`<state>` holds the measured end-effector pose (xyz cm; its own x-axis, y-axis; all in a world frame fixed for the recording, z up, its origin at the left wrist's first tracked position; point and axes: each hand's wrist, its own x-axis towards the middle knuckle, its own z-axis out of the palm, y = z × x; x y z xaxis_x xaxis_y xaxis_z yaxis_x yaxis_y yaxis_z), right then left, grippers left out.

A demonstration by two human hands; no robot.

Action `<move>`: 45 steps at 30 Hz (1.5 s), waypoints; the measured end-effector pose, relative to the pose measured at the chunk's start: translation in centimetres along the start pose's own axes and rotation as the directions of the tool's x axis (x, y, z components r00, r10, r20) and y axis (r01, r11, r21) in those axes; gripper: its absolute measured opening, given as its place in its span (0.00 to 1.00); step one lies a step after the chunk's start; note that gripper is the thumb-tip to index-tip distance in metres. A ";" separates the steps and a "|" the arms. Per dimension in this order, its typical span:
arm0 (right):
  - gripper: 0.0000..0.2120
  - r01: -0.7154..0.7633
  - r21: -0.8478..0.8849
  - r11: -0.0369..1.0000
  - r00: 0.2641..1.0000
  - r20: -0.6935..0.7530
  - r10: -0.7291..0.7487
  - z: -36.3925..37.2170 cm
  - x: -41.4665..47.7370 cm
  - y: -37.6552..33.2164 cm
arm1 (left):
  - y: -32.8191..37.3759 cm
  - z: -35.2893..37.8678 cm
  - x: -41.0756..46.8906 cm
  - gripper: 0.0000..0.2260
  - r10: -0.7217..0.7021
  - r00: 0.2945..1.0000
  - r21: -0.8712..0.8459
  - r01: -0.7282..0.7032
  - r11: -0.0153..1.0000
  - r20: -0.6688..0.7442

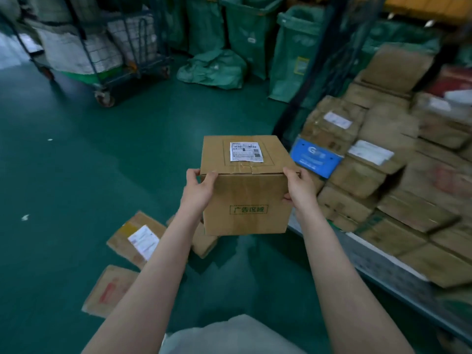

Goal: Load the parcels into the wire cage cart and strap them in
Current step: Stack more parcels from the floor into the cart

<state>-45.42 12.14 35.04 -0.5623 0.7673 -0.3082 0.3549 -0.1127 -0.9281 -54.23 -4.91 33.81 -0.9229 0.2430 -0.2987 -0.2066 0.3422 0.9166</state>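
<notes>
I hold a brown cardboard box (246, 192) with a white shipping label on top, raised above the green floor in the middle of the view. My left hand (199, 189) grips its upper left edge and my right hand (300, 187) grips its upper right edge. To the right stands the wire cage cart (383, 261), its base stacked with many cardboard parcels (398, 154), one showing a blue face (315, 157). The held box is just left of the cart's open side. No strap is in sight.
Three flat parcels (136, 238) (109, 290) (204, 241) lie on the floor below my arms. Another wheeled cage cart (102, 60) full of sacks stands at the back left. Green mail bags (212, 67) line the back wall.
</notes>
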 end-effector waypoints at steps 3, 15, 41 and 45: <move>0.20 -0.001 -0.004 1.000 0.994 -0.106 0.000 -5.5 0.0 1.7 | 0.5 5.0 -1.7 0.14 0.039 0.995 0.031 -0.042 0.999 0.088; 0.22 -0.033 0.185 0.982 0.896 -0.430 0.111 -20.5 0.6 5.3 | 3.5 20.8 -4.5 0.13 0.049 0.923 0.103 -0.095 0.990 0.381; 0.24 -0.032 0.328 0.944 0.580 -0.763 0.285 -41.9 21.7 4.3 | 17.4 53.0 2.1 0.20 0.112 0.690 0.114 -0.274 0.955 0.715; 0.22 -0.037 0.296 0.955 0.560 -0.785 0.265 -47.9 25.5 4.2 | 19.7 58.2 1.4 0.13 0.212 0.678 0.090 -0.381 0.920 0.704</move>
<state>-22.57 61.49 33.30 0.3657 0.8954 -0.2541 0.1385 -0.3223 -0.9365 -40.65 54.96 35.96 -0.4405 0.8762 -0.1954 0.1913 0.3042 0.9332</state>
